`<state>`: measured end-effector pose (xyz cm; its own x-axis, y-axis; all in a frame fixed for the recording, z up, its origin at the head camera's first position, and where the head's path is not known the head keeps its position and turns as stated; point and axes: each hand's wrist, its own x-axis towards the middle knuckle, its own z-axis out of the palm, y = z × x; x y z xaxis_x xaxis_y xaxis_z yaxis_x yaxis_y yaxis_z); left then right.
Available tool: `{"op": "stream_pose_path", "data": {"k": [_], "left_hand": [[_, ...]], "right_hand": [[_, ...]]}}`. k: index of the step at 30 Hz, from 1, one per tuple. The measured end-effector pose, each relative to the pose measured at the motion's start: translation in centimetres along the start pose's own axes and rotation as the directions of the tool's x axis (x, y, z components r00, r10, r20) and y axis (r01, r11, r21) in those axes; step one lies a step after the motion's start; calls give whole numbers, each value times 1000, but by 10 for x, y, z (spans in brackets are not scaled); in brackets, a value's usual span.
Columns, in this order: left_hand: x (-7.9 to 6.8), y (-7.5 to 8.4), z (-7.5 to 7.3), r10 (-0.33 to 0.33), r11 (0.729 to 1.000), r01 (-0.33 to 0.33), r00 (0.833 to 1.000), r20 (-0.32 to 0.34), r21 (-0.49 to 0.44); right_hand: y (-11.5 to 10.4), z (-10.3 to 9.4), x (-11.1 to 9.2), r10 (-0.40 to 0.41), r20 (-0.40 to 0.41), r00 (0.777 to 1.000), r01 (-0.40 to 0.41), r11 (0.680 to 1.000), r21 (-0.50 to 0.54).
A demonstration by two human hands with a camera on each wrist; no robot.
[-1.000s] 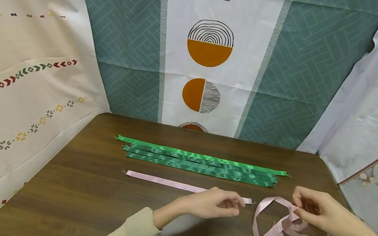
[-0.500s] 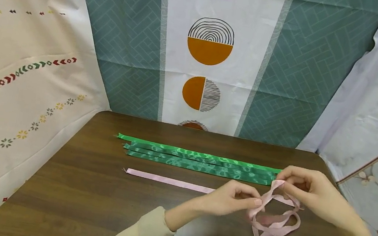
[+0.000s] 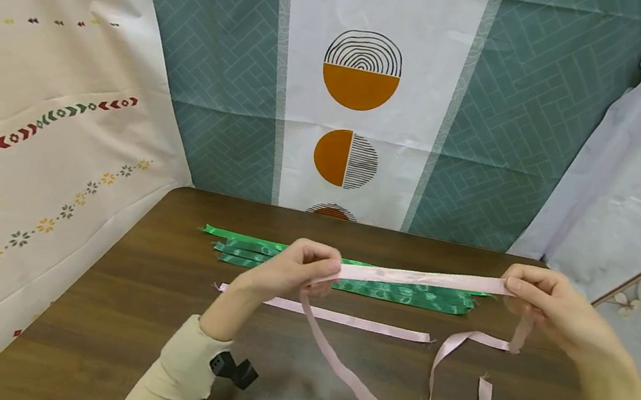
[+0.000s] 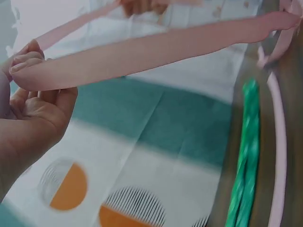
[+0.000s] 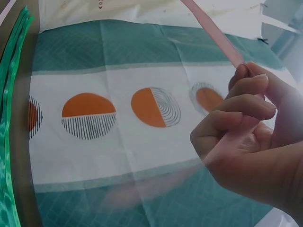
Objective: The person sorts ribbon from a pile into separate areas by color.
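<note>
A long pink ribbon (image 3: 421, 279) is stretched between my two hands above the table. My left hand (image 3: 291, 269) pinches it at the left, and a length hangs from there down to the tabletop. At the other side my right hand (image 3: 555, 310) pinches the ribbon between thumb and fingers, with more of it trailing below. Loose loops lie on the table at the lower right. In the left wrist view the ribbon (image 4: 142, 54) runs from the curled fingers across the frame; in the right wrist view the ribbon (image 5: 220, 35) rises from the pinching fingers.
Behind the hands lie several green ribbons (image 3: 400, 293) side by side, partly covered by the left hand and the stretched ribbon. A shorter pink strip (image 3: 370, 324) lies straight in front of them. Patterned cloths surround the brown table (image 3: 121, 308).
Both hands have risen and spread apart, the left moving left, pulling a stretch of pink ribbon taut. A second ago the left hand held nothing and the ribbon lay looped under the right hand.
</note>
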<state>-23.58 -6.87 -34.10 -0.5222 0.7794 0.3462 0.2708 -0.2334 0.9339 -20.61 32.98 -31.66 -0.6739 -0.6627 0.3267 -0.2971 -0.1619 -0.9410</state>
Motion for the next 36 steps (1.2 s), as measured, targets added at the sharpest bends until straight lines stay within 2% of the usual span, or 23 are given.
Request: {"op": "stream_pose_path", "data": {"k": [2, 4, 7, 10, 13, 16, 18, 20, 21, 23, 26, 28, 29, 30, 32, 34, 35, 36], "left_hand": [[-11, 7, -14, -6, 999, 7, 1000, -30, 50], [-23, 13, -28, -16, 995, 22, 998, -60, 92], [-41, 24, -47, -10, 994, 19, 996, -89, 104], [-63, 33, -64, 3, 995, 9, 992, -124, 100], [-87, 42, -80, 10, 991, 12, 986, -165, 131], [-115, 49, -98, -8, 983, 44, 980, -201, 176], [-134, 53, -109, -46, 972, 98, 970, -237, 216], [-153, 56, -121, -98, 948, 176, 954, -283, 266], [-162, 57, -127, -126, 924, 226, 941, -314, 308], [-178, 60, -137, -189, 856, 338, 908, -373, 390], [-200, 64, -149, -265, 715, 482, 857, -441, 507], [-213, 65, -155, -309, 632, 539, 834, -457, 557], [-220, 66, -159, -344, 614, 562, 823, -453, 554], [-226, 66, -162, -368, 586, 583, 810, -456, 563], [-238, 64, -168, -397, 521, 614, 789, -469, 592], [-250, 62, -175, -423, 443, 654, 756, -500, 613], [-256, 61, -177, -426, 397, 674, 736, -526, 623], [-262, 61, -180, -409, 328, 691, 718, -563, 644]], "right_hand": [[3, -6, -1, -20, 20, 1000, 17, 990, 140], [4, -10, -2, -39, 4, 999, 38, 975, 219], [5, -15, -3, -72, -34, 997, 80, 941, 328], [7, -19, -4, -112, -60, 992, 126, 919, 374], [12, -24, -5, -127, -47, 991, 134, 886, 444], [20, -27, -6, -118, -27, 993, 117, 864, 489], [26, -29, -6, -114, -7, 993, 102, 853, 511], [31, -31, -6, -97, -4, 995, 86, 858, 507], [33, -32, -6, -87, -5, 996, 78, 860, 505], [37, -34, -7, -64, -24, 998, 67, 865, 497], [42, -37, -12, -21, -61, 998, 47, 881, 470], [46, -39, -15, 4, -96, 995, 39, 897, 439], [48, -40, -17, 16, -116, 993, 34, 907, 421], [50, -40, -19, 36, -139, 990, 21, 921, 389], [54, -41, -23, 89, -213, 973, -16, 946, 325], [58, -41, -26, 162, -293, 942, -80, 959, 272], [60, -40, -28, 202, -329, 922, -124, 962, 245], [63, -40, -29, 241, -357, 902, -165, 959, 232]]}}
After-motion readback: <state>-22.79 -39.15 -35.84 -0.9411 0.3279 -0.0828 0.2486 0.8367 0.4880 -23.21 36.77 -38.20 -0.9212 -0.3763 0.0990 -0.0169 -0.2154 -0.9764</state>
